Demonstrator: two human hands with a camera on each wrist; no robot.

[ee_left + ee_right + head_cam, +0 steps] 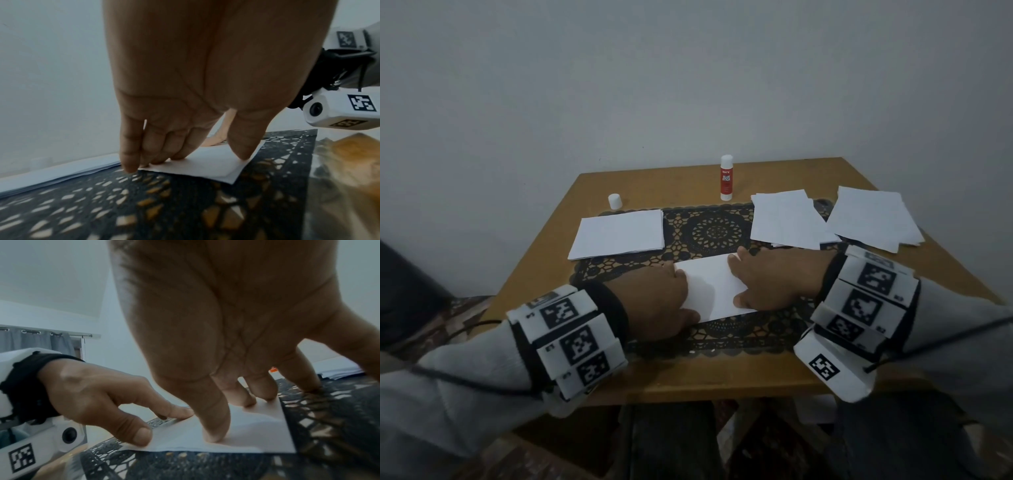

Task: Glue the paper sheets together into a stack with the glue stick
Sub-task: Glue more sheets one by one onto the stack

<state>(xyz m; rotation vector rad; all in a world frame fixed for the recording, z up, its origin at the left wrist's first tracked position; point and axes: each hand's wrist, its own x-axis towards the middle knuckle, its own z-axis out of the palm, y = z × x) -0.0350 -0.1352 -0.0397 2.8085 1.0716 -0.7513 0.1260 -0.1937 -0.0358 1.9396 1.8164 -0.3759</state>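
A white paper sheet (714, 286) (209, 165) (246, 434) lies on the black lace mat (709, 233) in front of me. My left hand (664, 301) (185, 155) presses its left edge with straight fingertips and thumb. My right hand (763, 277) (236, 410) presses the right side with spread, straight fingers. The red-and-white glue stick (726, 178) stands uncapped at the back of the table, its white cap (615, 201) off to the left. A neat paper stack (619, 233) lies at the back left.
Two loose piles of white sheets (787, 219) (873, 219) lie at the back right, partly over the mat. The wooden table (688, 373) meets a plain wall behind. Bare wood shows along the front edge.
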